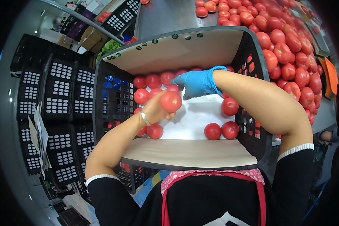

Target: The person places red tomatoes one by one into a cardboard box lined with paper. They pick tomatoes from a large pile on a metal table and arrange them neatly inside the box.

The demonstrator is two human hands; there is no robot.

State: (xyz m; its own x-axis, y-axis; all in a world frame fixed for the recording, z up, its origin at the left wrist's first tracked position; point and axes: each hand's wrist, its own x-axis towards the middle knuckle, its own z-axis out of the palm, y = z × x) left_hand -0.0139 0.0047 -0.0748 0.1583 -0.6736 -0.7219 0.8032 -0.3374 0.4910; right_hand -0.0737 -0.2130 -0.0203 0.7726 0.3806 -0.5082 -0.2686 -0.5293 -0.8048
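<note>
My left hand, bare and with a silver bracelet at the wrist, holds a red tomato above a black plastic crate. My right hand wears a blue glove and reaches in from the right, just above and beside that tomato. Its fingertips are close to another tomato; whether they pinch anything is unclear. Tomatoes line the sides of the crate on a white bottom sheet, among them a pair at the near right corner. My right hand and forearm hide part of the far row.
Small green round stickers dot the crate's beige far liner. A large heap of tomatoes covers the metal table to the right. Stacked black crates stand at left, and an orange object lies at far right.
</note>
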